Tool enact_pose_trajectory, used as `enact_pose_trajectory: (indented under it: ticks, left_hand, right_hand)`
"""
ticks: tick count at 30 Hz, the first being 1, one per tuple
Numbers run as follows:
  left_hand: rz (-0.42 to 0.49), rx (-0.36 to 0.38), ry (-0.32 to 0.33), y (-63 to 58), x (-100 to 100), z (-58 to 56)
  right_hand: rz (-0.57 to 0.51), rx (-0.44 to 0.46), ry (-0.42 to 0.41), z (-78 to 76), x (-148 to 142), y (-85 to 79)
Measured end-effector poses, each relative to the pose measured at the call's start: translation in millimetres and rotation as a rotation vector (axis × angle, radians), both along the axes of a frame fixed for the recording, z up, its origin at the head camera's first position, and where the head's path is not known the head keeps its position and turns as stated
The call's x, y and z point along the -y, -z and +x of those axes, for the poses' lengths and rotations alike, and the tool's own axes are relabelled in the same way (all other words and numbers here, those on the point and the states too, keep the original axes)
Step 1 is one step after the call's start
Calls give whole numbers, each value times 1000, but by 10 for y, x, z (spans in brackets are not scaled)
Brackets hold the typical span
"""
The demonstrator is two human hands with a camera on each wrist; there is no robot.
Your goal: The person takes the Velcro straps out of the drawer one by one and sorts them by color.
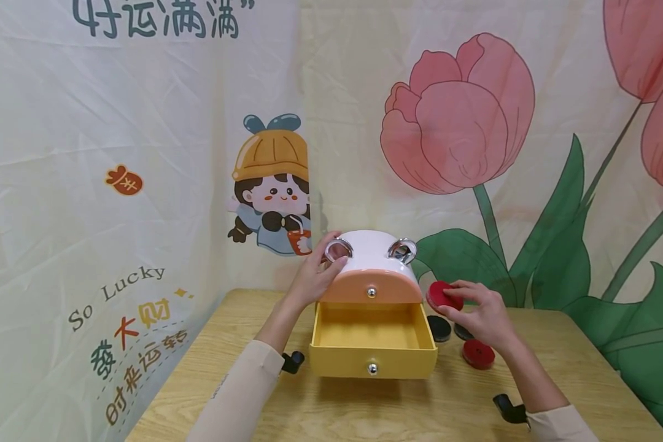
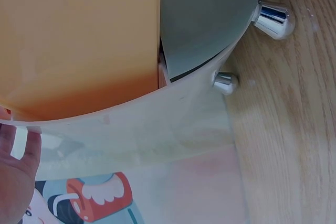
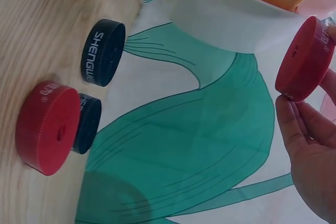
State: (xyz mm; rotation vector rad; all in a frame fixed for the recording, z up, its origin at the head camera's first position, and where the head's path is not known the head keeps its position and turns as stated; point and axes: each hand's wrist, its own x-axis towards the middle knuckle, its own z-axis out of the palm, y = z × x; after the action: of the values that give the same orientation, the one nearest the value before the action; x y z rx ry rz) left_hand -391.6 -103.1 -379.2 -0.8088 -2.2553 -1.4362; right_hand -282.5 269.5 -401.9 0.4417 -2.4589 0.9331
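one red roll is held off the table beside the right flank of a box, pinched at its rim by the thumb and fingers of the right hand, perhaps so that its flat face is left uncovered. the box is gripped at its upper left by the left hand, with thumb and fingers about a silver ring, probably for steadying; the hands are set well apart. the yellow drawer is pulled out below the closed orange drawer, and its inside is walled off from the roll by its right side. nearby, a second red roll is laid by two black rolls, one partly hidden. everything is backed by a flowered cloth.
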Motion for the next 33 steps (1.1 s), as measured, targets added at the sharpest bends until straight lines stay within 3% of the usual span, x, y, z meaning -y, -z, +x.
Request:
enact_pose_trajectory:
  ticks: [12,33]
  left_hand:
    - [-13,6,-11,3,-1,0]
    - [-4,9,-8,-11,-7,10]
  right_hand:
    - [3,118,34,-46,-76,155]
    - [59,216,9,-127,-144,331]
